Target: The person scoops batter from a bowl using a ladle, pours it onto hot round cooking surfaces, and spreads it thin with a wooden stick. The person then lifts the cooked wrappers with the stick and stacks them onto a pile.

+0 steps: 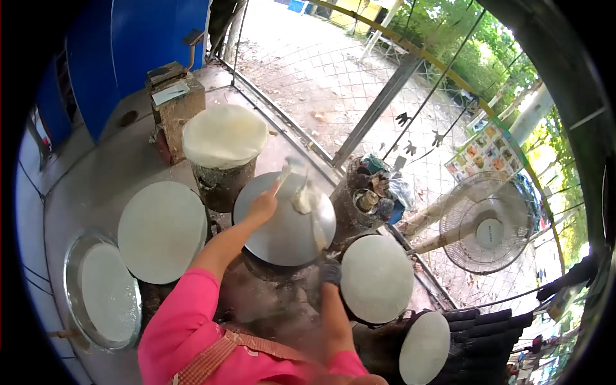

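The person's left hand (263, 206) is closed around the handle of a blurred scraper-like tool (282, 176), raised over the far side of a round griddle (273, 234). The gloved right hand (330, 273) is wrapped about the near end of a pale flat stick (319, 231); its finger positions are too blurred to tell. A pale dough-like lump (303, 200) is at the griddle's far right part, between the two tools; whether it rests on the surface or hangs from the stick cannot be told.

The lump could slip over the edge if the stick tilted or swung, and the tools could knock together. The right forearm could brush the white-topped round plate (377, 279) just beside it.

Left of the griddle is another white-topped plate (162, 232); beyond stands a covered drum (224, 138). A cluttered barrel (351, 208) hems in the far right side, with a fan (487, 234) farther right.
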The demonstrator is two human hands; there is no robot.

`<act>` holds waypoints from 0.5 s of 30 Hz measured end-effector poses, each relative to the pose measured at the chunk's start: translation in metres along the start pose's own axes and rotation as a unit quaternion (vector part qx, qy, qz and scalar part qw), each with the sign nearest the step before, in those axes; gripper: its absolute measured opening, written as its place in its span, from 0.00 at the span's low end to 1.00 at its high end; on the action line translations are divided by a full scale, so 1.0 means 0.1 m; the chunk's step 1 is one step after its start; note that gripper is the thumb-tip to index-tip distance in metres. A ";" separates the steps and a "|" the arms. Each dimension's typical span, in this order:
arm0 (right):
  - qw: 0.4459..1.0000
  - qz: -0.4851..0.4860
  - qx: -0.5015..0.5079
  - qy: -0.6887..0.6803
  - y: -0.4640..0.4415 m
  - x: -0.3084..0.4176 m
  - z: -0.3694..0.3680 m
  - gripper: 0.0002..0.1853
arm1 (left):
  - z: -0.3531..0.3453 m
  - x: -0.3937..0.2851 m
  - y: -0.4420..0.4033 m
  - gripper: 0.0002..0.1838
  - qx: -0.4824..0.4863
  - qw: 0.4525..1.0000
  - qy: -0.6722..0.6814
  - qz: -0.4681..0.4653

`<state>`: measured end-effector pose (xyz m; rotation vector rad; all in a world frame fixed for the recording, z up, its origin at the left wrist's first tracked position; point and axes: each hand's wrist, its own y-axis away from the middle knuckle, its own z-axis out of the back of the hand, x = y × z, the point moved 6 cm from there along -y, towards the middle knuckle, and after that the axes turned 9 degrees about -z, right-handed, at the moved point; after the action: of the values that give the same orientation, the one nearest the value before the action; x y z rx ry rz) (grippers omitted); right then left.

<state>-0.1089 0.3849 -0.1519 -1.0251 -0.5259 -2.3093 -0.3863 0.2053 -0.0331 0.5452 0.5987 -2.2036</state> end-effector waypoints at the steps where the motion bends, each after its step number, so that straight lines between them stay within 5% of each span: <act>1: 0.987 -0.011 -0.033 0.154 0.11 0.20 0.18 0.12 | 0.18 -0.03 -0.05 0.32 -0.052 0.997 0.050 -0.019; 2: 0.951 -0.020 -0.068 0.301 0.16 0.45 0.32 0.12 | 0.41 -0.07 -0.12 0.32 -0.106 0.989 0.099 -0.042; 3: 0.995 -0.072 -0.065 0.009 0.12 0.53 0.37 0.11 | 0.64 -0.11 -0.18 0.33 -0.159 0.973 0.150 -0.068; 4: 0.962 -0.154 -0.013 -0.225 -0.19 -0.11 -0.10 0.13 | 0.78 -0.08 -0.16 0.33 -0.130 0.974 0.174 -0.068; 7: 0.967 -0.222 0.006 0.120 -0.36 0.44 -0.56 0.30 | 0.83 0.28 0.24 0.33 -0.050 0.972 0.218 -0.067; 9: 0.960 -0.181 0.002 0.213 -0.43 1.00 -0.43 0.33 | 0.60 0.67 0.86 0.32 -0.026 0.977 0.196 -0.081; 10: 0.967 -0.149 0.013 0.206 -0.38 1.05 -0.21 0.27 | 0.58 0.84 1.20 0.32 -0.001 0.982 0.185 -0.040; 12: 0.977 -0.083 0.036 0.191 -0.28 1.17 0.24 0.18 | 0.85 0.81 1.86 0.33 0.158 0.918 0.264 0.251; 15: 0.951 -0.012 -0.026 0.306 -0.13 0.78 -0.35 0.17 | 0.88 1.04 2.37 0.35 0.110 0.929 0.283 0.213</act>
<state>-0.1801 0.3503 -0.1160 -0.2767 -0.2233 -2.5006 -0.2840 -0.0438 -0.0776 1.3242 0.4625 -1.6963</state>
